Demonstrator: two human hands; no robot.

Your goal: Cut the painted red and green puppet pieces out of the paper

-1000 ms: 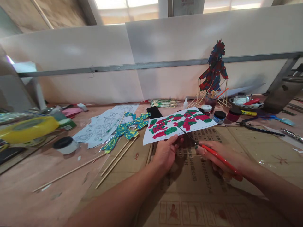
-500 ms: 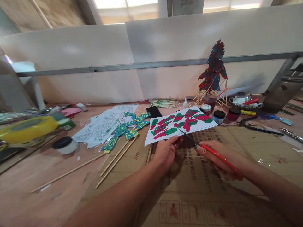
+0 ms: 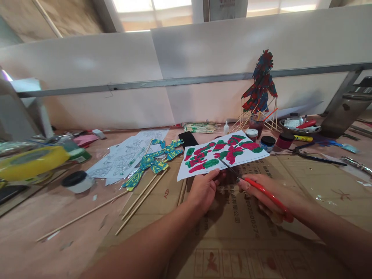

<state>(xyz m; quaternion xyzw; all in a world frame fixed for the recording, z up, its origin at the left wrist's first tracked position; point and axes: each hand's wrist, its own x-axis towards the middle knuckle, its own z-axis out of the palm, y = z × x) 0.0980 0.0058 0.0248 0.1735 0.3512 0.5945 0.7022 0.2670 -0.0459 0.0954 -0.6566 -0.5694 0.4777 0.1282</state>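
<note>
My left hand (image 3: 203, 190) pinches the near edge of a white sheet (image 3: 221, 153) painted with red and green shapes, holding it up over the table. My right hand (image 3: 276, 197) grips red-handled scissors (image 3: 255, 186). Their blades point up and left and reach into the sheet's near edge, just right of my left thumb. Flattened brown cardboard (image 3: 247, 240) lies under both hands.
A blue-green paper puppet on sticks (image 3: 151, 161) and printed sheets (image 3: 128, 153) lie left of the painted sheet. Paint jars (image 3: 269, 142), a glue bottle (image 3: 226, 127), a standing coloured puppet (image 3: 261, 85) and pliers (image 3: 310, 155) sit at the back right. A yellow tape roll (image 3: 31, 162) and a black-lidded jar (image 3: 76, 181) are at the left.
Both hands, the sheet and the scissors hold nearly the same pose. The view has shifted slightly, so everything sits a little lower and to the left.
</note>
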